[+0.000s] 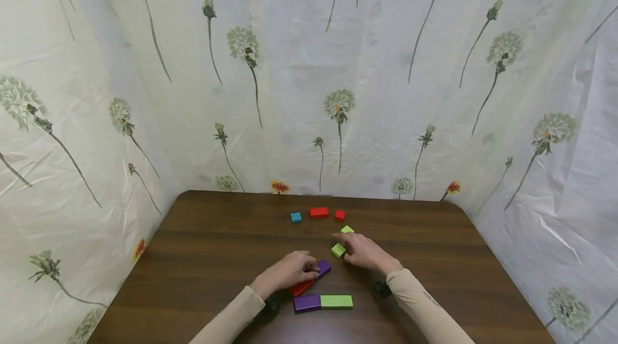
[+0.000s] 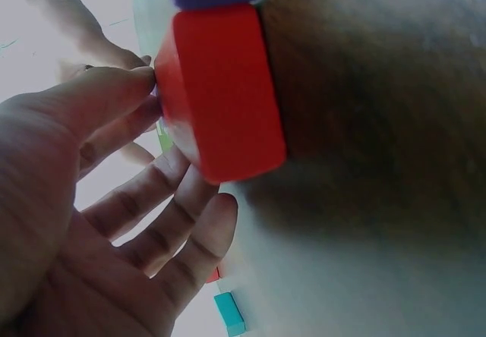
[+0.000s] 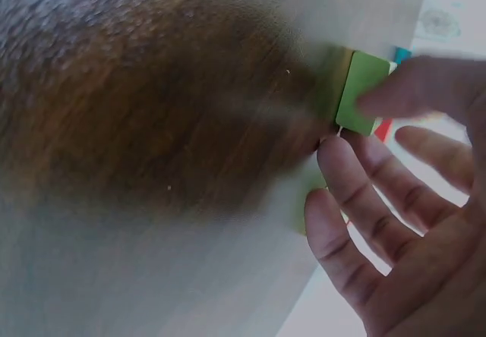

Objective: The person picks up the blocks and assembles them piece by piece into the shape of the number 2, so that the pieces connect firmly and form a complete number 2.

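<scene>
My left hand [image 1: 289, 270] is over a red block [image 1: 302, 287] that lies end to end with a purple block [image 1: 322, 268], both set at a slant. In the left wrist view the thumb rests at the upper edge of the red block [image 2: 231, 98], and curled fingers lie along its side. My right hand [image 1: 367, 253] holds a small green block [image 1: 338, 250] between thumb and fingers. The right wrist view has the thumb overlapping that green block [image 3: 363, 86], fingertips close beside it. A second green block [image 1: 347, 229] sits just beyond, partly hidden by the hand.
Nearest me, a purple block [image 1: 307, 303] and a long green block [image 1: 336, 301] stand end to end. Farther back are a blue block [image 1: 296, 217], a red block [image 1: 318, 212] and a small red block [image 1: 340, 215]. A flowered curtain [image 1: 289, 92] encloses the brown table [image 1: 217, 258].
</scene>
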Motion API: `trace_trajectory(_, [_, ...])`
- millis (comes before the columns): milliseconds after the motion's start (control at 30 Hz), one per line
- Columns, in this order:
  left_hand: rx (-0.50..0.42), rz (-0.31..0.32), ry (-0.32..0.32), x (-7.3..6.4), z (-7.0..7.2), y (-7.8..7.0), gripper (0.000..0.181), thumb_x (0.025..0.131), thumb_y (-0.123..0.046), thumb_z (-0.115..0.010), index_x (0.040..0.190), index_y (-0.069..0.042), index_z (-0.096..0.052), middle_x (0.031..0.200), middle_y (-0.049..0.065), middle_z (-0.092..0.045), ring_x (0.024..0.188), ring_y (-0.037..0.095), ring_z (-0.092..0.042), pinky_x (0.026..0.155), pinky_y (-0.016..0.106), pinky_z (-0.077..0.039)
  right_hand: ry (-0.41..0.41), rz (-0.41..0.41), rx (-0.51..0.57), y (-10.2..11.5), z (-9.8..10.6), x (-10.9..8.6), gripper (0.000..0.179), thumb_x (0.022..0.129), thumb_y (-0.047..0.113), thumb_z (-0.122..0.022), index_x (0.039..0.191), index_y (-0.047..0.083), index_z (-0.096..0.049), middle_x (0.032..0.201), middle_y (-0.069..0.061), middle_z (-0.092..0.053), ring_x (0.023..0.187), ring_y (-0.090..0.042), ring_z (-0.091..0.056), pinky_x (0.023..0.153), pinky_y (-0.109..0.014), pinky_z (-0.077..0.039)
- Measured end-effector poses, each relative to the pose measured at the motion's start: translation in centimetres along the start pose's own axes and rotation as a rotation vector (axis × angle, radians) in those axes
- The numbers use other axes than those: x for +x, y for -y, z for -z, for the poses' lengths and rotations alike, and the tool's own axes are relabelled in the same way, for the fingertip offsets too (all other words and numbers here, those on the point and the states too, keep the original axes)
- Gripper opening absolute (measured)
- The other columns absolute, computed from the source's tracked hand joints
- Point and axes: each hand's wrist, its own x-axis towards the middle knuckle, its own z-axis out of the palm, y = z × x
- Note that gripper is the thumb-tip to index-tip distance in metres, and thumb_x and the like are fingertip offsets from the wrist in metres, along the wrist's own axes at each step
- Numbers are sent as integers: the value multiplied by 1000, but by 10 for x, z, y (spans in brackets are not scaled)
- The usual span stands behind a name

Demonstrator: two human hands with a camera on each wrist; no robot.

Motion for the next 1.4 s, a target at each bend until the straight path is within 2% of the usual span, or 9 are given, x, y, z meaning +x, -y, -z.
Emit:
trace_trajectory(133, [-5, 3, 2, 0, 0, 0, 6, 91, -26, -68, 86, -23, -67, 85, -11, -59, 73, -1, -49, 66, 16, -43, 8, -40, 18, 2, -1, 1, 58, 81, 23, -76, 134, 9, -55, 106, 0, -64, 93, -12, -59, 82, -37, -51])
trace_trajectory(233, [-12, 4, -1, -1, 0, 0, 5, 91, -26, -68, 87, -23, -68, 86, -11, -59, 73, -1, -50, 66, 16, -43, 3, -58, 18, 3, -2, 2, 55, 80, 27, -78, 128, 8, -59, 106, -1, -66, 91, -12, -59, 81, -38, -52])
trace_trajectory(433, [-9, -4, -8, -1, 1, -1, 5, 91, -27, -68, 88, -23, -69, 87, -11, -60, 74, -1, -50, 66, 16, -43, 5, -76, 12, 3, -1, 3, 46, 80, 27, -79, 119, 9, -64, 106, 0, -67, 88, -10, -60, 79, -36, -52])
trace_trajectory(733, [-19, 4, -14, 0, 1, -1, 5, 91, -26, -68, 88, -23, -70, 87, -11, -60, 75, -1, -51, 67, 15, -43, 14, -53, 15, -1, -1, 2, 40, 80, 22, -79, 115, 10, -66, 104, 2, -67, 82, -7, -58, 72, -29, -50])
trace_trajectory(1100, [-24, -11, -24, -1, 1, 0, 5, 91, -25, -68, 89, -21, -70, 88, -8, -60, 74, 0, -52, 66, 15, -43, 19, 11, 17, 6, -1, 3, 30, 84, 16, -74, 112, 10, -68, 110, -3, -67, 96, -15, -63, 81, -36, -51])
trace_trajectory(1400, [-30, 14, -13, -2, 1, -3, 5, 91, -26, -68, 90, -23, -70, 88, -10, -59, 74, -2, -50, 67, 15, -44, 34, 29, 8, 10, -5, 5, 28, 83, 14, -75, 110, 12, -69, 106, 0, -66, 92, -11, -60, 77, -31, -51])
